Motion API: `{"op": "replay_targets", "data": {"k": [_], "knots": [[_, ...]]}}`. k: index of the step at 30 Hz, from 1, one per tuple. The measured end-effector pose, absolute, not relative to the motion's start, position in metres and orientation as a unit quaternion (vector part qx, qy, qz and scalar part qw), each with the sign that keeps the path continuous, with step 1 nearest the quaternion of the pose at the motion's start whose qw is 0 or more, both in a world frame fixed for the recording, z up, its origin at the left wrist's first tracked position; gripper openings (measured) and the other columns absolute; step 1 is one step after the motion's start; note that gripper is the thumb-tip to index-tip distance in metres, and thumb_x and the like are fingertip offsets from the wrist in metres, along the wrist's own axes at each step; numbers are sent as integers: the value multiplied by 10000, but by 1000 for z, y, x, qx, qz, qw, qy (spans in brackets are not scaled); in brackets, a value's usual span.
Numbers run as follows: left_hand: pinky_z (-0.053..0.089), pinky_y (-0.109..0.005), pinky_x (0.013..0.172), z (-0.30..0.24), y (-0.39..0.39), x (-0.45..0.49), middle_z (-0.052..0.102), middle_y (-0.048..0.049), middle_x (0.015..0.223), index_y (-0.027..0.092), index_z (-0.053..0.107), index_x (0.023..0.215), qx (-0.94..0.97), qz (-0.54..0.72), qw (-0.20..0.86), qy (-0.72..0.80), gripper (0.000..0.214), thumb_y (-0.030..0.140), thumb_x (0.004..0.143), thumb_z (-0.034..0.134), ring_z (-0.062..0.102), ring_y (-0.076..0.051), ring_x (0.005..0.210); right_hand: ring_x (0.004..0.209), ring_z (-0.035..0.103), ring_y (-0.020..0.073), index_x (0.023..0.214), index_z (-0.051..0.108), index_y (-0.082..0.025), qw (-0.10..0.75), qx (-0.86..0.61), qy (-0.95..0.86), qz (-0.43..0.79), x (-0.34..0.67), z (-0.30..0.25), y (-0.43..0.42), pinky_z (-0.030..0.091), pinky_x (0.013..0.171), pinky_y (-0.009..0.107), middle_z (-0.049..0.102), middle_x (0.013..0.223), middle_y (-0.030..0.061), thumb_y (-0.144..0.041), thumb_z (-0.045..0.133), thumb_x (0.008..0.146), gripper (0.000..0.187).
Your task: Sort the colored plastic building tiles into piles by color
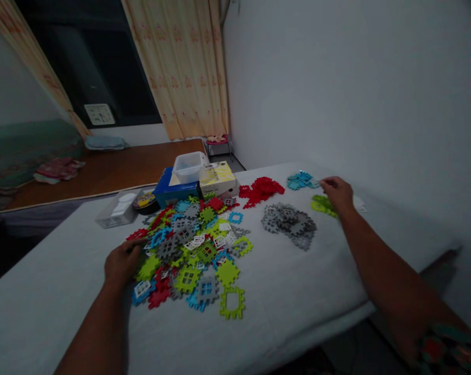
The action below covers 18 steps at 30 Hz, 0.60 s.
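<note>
A mixed pile of plastic interlocking tiles [186,245] in green, blue, grey, red and white lies on the cloth-covered table. At its left edge is my left hand [122,260], thumb and index finger apart, fingertips against the tiles; nothing shows in its grasp. Farther right, my right hand [339,192] pinches a small white tile [315,182] beside a cluster of blue tiles [298,180]. Below that hand lie lime-green tiles [322,204], partly covered by it. Red tiles [262,190] and grey tiles [289,224] form separate heaps.
Behind the pile stand a blue box [175,190], a yellow-and-white box [219,179] and a clear plastic tub [189,165]. A clear container [118,208] and a round black tin [146,202] sit to their left. A white wall [356,94] runs along the right.
</note>
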<state>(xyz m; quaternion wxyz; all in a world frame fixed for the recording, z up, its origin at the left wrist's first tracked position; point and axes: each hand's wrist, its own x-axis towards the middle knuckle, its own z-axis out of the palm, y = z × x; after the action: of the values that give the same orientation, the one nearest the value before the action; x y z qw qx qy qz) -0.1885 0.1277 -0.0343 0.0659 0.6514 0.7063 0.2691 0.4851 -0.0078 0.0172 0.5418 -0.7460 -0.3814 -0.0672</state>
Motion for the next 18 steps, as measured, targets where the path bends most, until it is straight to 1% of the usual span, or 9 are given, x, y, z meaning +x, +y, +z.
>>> {"op": "replay_targets", "data": {"k": [2,3,5,7,9,11,13,15,18], "knots": [[449,-328,543,-32,129,-188,698,-64,754,264,774,1017,641,264,83,716,328,346,805,537,610,-239,648,748,642,214,894,710,-163,517,-800,-258,-162,539,-2,-32,515,763,367,718,863,90,-375,617,771,263],[450,-340,544,-31,129,-188,690,-64,743,268,774,1006,633,265,85,722,323,349,803,537,603,-245,639,785,647,227,899,717,-164,493,-822,-224,-176,558,-13,-44,508,797,383,720,876,97,-345,619,766,244],[453,-357,546,-29,127,-186,680,-63,737,271,772,992,623,270,91,729,320,364,803,531,594,-250,625,829,649,252,923,733,-168,446,-861,-176,-171,580,-31,-64,500,807,405,721,896,112,-307,618,762,242],[454,-361,545,-27,125,-185,675,-58,737,270,767,974,616,278,95,731,315,389,804,529,592,-249,622,840,647,272,938,749,-172,414,-885,-154,-149,585,-44,-77,498,776,416,719,915,130,-300,620,760,255],[454,-354,537,-26,124,-185,672,-50,734,273,758,965,613,285,99,731,309,403,799,533,596,-245,625,862,645,284,984,758,-169,397,-895,-143,-147,583,-49,-81,495,763,421,712,969,155,-295,603,773,291],[456,-347,534,-25,122,-184,669,-42,731,275,750,980,609,285,108,732,311,404,794,536,601,-239,622,909,643,286,1070,751,-173,390,-897,-133,-162,580,-49,-79,491,773,415,697,1056,174,-262,548,805,346],[466,-351,542,-24,122,-184,669,-34,731,283,744,1004,604,278,119,737,319,389,795,528,602,-236,615,939,640,278,1113,749,-197,369,-904,-150,-156,578,-47,-75,488,782,399,686,1109,169,-203,492,816,393],[479,-364,555,-25,122,-183,674,-27,742,294,744,999,600,274,120,743,313,380,795,522,600,-237,612,907,644,273,1046,778,-221,338,-913,-196,-114,576,-47,-72,487,768,387,697,1083,155,-162,494,787,389],[480,-366,551,-28,125,-186,682,-39,770,283,750,995,609,273,111,736,322,397,805,517,601,-236,613,869,645,282,952,804,-215,287,-927,-235,-49,574,-49,-71,484,753,392,703,1070,161,-134,535,734,355]]}}
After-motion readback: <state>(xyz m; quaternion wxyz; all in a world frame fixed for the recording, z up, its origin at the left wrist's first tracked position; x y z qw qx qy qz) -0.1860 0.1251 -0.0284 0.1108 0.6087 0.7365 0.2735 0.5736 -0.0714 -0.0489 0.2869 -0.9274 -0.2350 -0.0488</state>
